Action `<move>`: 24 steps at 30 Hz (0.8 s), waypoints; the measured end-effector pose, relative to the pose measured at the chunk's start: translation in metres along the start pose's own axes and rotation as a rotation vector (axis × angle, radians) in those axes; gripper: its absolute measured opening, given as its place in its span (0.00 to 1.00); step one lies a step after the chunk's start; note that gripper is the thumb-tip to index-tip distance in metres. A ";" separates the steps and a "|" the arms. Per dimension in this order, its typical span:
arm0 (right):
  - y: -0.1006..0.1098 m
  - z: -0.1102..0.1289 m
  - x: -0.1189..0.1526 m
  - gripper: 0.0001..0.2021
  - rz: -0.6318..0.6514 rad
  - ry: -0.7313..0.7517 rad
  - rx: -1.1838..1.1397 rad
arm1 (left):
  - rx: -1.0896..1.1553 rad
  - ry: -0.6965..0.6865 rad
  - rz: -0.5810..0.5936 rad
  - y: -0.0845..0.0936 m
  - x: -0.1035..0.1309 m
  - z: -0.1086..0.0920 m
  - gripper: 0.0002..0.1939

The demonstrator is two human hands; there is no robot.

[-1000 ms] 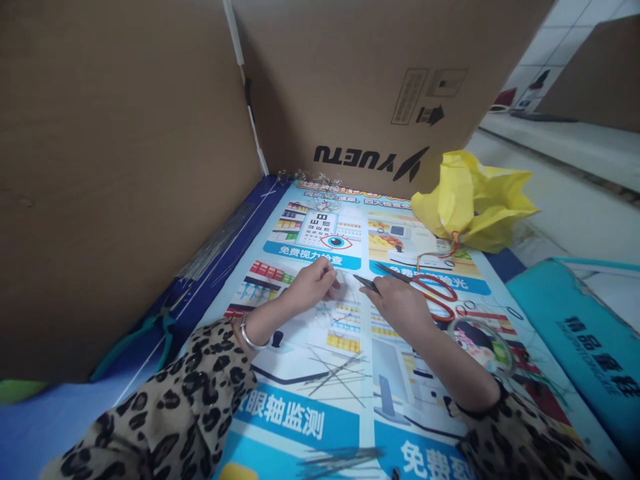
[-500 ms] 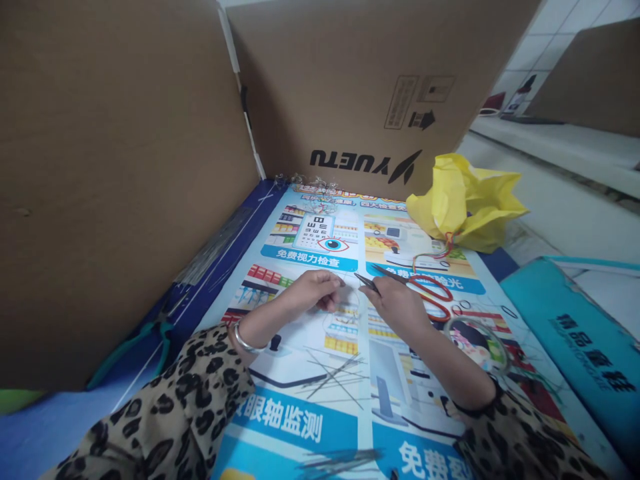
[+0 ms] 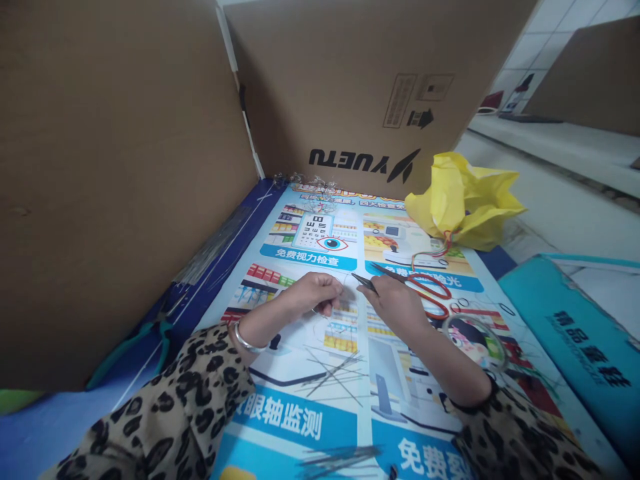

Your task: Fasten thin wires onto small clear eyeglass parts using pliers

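My left hand (image 3: 317, 293) is closed in a pinch on a thin wire (image 3: 347, 281), which bends in a fine curve toward the right; its far end is hard to make out. My right hand (image 3: 397, 303) wraps round a pair of pliers (image 3: 363, 283). Their dark narrow jaws point left at the wire, and the handles are hidden in the palm. Just behind that hand lie orange-handled scissors (image 3: 430, 287). Loose straight wires (image 3: 333, 375) cross each other on the printed poster (image 3: 300, 460) below my hands.
Cardboard panels (image 3: 350, 80) stand at the left and back. Teal-handled pliers (image 3: 163, 337) lie at left. A wire bundle (image 3: 343, 460) is in front. To the right are a tape roll (image 3: 501, 350), yellow paper (image 3: 457, 200), coloured cords (image 3: 433, 253) and a turquoise box (image 3: 575, 333).
My left hand has turned slightly, and the wire's curve has shifted nearer the plier tips. My right hand keeps its hold on the pliers, almost unmoved.
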State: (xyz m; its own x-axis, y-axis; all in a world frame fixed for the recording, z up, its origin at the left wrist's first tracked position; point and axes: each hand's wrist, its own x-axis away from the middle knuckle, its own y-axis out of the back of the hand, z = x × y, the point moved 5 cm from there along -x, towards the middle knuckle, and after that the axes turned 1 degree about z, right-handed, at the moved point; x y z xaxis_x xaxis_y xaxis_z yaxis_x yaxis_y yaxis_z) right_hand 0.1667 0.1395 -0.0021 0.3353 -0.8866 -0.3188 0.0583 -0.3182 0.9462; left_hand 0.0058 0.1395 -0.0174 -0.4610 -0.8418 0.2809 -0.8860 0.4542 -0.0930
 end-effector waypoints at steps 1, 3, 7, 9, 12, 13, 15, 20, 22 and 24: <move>0.000 0.000 0.000 0.20 0.002 -0.001 -0.002 | 0.003 -0.008 -0.006 0.000 0.000 0.001 0.10; 0.000 0.001 0.000 0.20 0.001 0.000 -0.013 | 0.016 -0.019 -0.023 0.001 -0.001 0.001 0.09; 0.001 0.000 0.001 0.19 -0.024 0.003 -0.054 | 0.062 -0.044 -0.046 0.003 -0.001 0.000 0.09; 0.003 -0.002 0.002 0.19 -0.050 0.005 -0.069 | 0.087 -0.063 -0.046 0.004 0.000 -0.001 0.10; 0.010 -0.001 0.005 0.15 -0.146 0.065 -0.067 | 0.109 -0.084 -0.042 0.004 0.000 -0.002 0.11; 0.013 0.001 0.006 0.13 -0.176 0.096 -0.057 | 0.113 -0.087 -0.040 0.004 0.000 -0.002 0.12; 0.015 0.004 0.008 0.09 -0.198 0.152 -0.018 | 0.115 -0.093 -0.036 0.004 0.001 -0.002 0.13; 0.015 0.010 0.008 0.07 -0.129 0.168 0.138 | 0.064 -0.113 -0.033 0.003 0.001 -0.001 0.12; 0.015 0.010 0.008 0.07 -0.123 0.161 0.176 | 0.028 -0.114 -0.041 0.002 0.000 0.000 0.10; 0.017 0.011 0.008 0.07 -0.133 0.171 0.196 | -0.006 -0.111 -0.044 0.002 0.000 0.002 0.09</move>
State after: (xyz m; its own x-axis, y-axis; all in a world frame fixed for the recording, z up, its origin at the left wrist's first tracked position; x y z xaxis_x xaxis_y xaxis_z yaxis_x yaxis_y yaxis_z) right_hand 0.1597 0.1233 0.0110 0.4917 -0.7682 -0.4100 -0.0650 -0.5019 0.8625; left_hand 0.0044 0.1401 -0.0193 -0.4250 -0.8878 0.1766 -0.9052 0.4179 -0.0772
